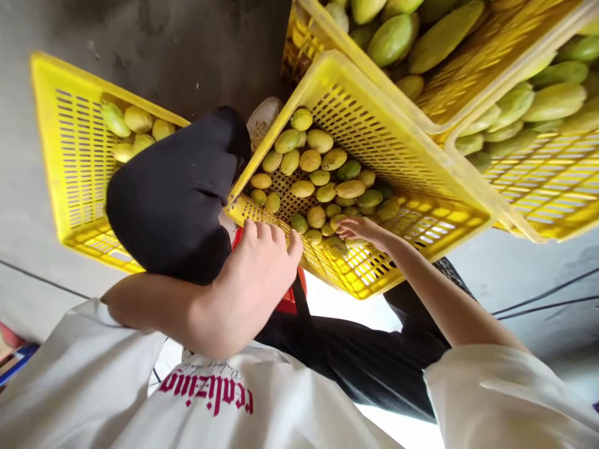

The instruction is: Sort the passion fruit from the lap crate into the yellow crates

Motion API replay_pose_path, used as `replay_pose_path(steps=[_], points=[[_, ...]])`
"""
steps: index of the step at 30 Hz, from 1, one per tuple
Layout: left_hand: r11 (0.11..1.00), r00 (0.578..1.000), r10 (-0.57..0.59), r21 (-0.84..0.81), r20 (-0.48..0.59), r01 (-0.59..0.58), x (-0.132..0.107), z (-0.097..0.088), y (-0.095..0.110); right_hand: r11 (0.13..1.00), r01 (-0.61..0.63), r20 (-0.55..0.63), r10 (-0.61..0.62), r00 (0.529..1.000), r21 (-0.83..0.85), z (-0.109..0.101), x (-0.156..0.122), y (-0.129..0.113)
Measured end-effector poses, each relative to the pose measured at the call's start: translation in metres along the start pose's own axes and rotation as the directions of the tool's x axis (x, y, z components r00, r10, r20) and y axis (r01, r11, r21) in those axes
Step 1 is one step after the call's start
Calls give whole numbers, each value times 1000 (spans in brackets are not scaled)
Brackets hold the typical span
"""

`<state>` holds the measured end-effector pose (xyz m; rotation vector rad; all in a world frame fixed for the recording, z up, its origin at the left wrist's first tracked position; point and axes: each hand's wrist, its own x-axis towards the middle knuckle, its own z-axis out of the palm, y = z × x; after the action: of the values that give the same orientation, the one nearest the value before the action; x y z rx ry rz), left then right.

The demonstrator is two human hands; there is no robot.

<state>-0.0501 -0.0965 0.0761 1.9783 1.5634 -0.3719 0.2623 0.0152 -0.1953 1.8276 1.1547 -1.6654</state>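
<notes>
A yellow plastic crate (421,187) stands tilted in front of me, its bottom covered with several small yellow-green fruits (304,187). My left hand (257,274) grips the crate's near rim, fingers curled over the edge. My right hand (362,229) reaches inside from the right. Its fingers are closed around one small fruit (337,220) near the crate's lower wall. My black-clad knee (173,193) presses against the crate's left side.
A second yellow crate (70,156) on the left holds a few small fruits, partly hidden by my knee. Two more yellow crates (538,206) at the upper right hold larger green fruits (393,37). The floor is grey concrete (187,50). A shoe (262,118) shows behind the tilted crate.
</notes>
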Motion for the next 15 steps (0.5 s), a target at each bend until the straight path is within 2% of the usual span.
replay_pose_path(steps=[2, 3, 5, 7, 8, 10, 12, 14, 15], points=[[1000, 1000, -11, 9, -18, 12, -6, -1, 6, 995, 94, -46, -96, 994, -45, 18, 40, -36], [1000, 999, 1, 9, -38, 0, -8, -4, 9, 975, 216, -77, -220, 973, -56, 29, 61, -56], [1000, 998, 16, -1, -53, -16, -10, -11, 13, 937, 348, -108, -348, 931, -21, 54, 101, -93], [1000, 1000, 3, -10, -26, -3, -11, -15, 16, 860, 506, -178, -488, 854, 71, 80, 132, -127], [1000, 1000, -6, -11, -5, 5, -12, -16, 17, 824, 553, -223, -520, 825, 125, 93, 143, -141], [1000, 999, -8, -7, 34, 8, -14, -17, 18, 789, 576, -305, -506, 807, 214, 114, 158, -165], [1000, 998, 15, -4, 62, -14, -15, -19, 16, 831, 497, -397, -380, 835, 250, 128, 165, -181], [998, 996, 55, -16, 72, -54, -16, -21, 12, 864, 422, -476, -260, 840, 274, 132, 171, -190], [997, 995, 71, -23, 70, -70, -17, -22, 11, 865, 399, -447, -240, 862, 305, 130, 175, -191]])
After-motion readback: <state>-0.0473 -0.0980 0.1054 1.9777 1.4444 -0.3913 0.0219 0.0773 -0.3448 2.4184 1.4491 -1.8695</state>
